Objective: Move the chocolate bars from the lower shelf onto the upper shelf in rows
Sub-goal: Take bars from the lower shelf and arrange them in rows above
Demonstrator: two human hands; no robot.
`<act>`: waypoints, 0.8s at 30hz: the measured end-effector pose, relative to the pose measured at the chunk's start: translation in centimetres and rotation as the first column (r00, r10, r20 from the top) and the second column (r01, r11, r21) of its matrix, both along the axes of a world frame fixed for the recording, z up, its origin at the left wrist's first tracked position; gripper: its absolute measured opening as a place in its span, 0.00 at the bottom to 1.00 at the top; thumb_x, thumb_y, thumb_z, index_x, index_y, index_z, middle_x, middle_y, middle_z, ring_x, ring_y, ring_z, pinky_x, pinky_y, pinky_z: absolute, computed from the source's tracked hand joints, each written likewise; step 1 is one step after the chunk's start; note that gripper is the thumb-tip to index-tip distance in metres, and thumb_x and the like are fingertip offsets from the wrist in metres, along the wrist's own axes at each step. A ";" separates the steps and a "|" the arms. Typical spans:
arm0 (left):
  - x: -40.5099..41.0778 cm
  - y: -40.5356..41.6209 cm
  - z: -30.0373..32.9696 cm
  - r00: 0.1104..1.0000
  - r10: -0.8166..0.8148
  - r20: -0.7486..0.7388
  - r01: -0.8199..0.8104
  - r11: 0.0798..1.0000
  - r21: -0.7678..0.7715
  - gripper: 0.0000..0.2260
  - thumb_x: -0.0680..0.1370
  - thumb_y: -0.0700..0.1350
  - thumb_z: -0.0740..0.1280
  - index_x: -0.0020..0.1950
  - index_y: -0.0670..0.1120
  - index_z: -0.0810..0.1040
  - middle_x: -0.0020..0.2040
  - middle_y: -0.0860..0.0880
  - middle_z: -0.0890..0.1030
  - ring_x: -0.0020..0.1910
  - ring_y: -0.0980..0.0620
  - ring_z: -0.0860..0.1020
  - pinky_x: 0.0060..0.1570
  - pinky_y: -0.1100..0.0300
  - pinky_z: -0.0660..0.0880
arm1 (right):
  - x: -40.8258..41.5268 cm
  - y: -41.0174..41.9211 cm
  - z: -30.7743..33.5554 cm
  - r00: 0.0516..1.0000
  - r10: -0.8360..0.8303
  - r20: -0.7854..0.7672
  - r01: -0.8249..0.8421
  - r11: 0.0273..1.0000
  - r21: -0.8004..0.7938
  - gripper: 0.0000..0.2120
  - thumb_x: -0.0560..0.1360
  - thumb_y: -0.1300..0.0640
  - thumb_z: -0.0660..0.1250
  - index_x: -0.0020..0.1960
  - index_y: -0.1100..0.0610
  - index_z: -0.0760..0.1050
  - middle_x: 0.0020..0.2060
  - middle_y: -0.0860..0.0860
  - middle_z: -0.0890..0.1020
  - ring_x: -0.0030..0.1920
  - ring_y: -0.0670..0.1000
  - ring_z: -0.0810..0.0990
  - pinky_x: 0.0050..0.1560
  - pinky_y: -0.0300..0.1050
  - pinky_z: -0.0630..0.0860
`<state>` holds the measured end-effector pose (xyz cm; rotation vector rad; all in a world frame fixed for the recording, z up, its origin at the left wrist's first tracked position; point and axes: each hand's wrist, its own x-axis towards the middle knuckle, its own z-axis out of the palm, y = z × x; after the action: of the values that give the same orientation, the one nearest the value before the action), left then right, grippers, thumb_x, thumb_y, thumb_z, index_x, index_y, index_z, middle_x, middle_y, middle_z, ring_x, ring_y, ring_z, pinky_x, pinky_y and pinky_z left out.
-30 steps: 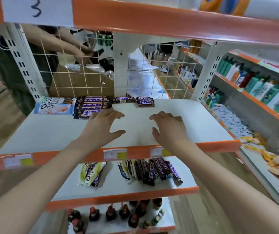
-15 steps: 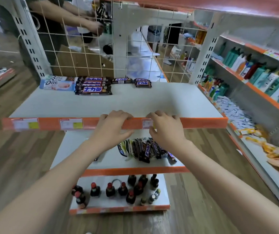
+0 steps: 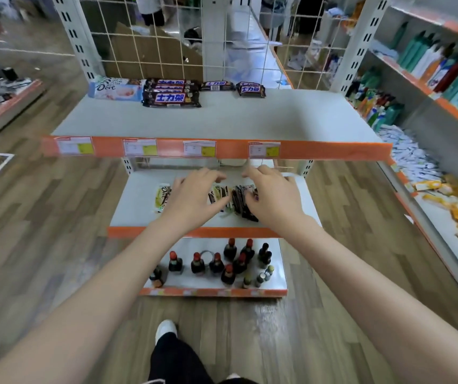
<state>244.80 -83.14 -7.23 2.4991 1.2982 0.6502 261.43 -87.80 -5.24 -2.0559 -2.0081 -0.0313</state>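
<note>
"Dove" on pale wrapper (image 3: 115,89), upper shelf; "士力架" on brown bar (image 3: 171,99) beside; "Dove" on lower-shelf wrapper (image 3: 163,197).

Dark red-capped bottles (image 3: 216,263) are standing on the bottom shelf (image 3: 214,291), while teal and white bottles (image 3: 427,58) are lining the orange-edged rack (image 3: 416,76) opposite, above scattered packets (image 3: 410,159).

Both hands, left (image 3: 191,199) and right (image 3: 273,199), spread-fingered above chocolate bars (image 3: 240,202) on lower shelf (image 3: 136,214); further bars (image 3: 171,98) at upper shelf (image 3: 250,120) rear.
</note>
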 end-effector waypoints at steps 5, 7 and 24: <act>-0.6 -1.2 -1.7 0.999 0.027 -0.030 -0.029 0.997 -0.076 0.19 0.76 0.56 0.63 0.65 0.52 0.70 0.60 0.54 0.74 0.62 0.53 0.69 0.60 0.50 0.64 | -0.6 -1.0 -1.8 1.000 0.001 -0.023 -0.002 0.999 -0.038 0.16 0.76 0.56 0.61 0.63 0.52 0.71 0.56 0.51 0.76 0.57 0.56 0.74 0.51 0.51 0.67; -0.7 -1.7 -2.6 0.999 0.025 -0.034 -0.029 0.994 -0.110 0.19 0.75 0.56 0.64 0.64 0.52 0.70 0.60 0.54 0.74 0.61 0.53 0.70 0.61 0.47 0.65 | -0.8 -1.4 -2.6 0.999 0.002 -0.049 -0.004 0.998 -0.057 0.16 0.76 0.55 0.61 0.63 0.52 0.71 0.57 0.51 0.76 0.58 0.56 0.73 0.53 0.52 0.68; -0.6 0.9 -10.8 0.995 0.002 -0.103 -0.035 0.949 -0.314 0.18 0.73 0.51 0.67 0.62 0.50 0.73 0.57 0.51 0.77 0.58 0.49 0.74 0.55 0.47 0.71 | -2.3 1.4 -11.0 0.994 -0.017 -0.110 -0.011 0.969 -0.248 0.18 0.75 0.56 0.61 0.64 0.50 0.70 0.59 0.50 0.75 0.60 0.54 0.72 0.51 0.49 0.67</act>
<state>244.23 -82.24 -18.03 2.2841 1.3420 0.2929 259.13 -86.42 -16.24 -2.1528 -2.0276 0.3446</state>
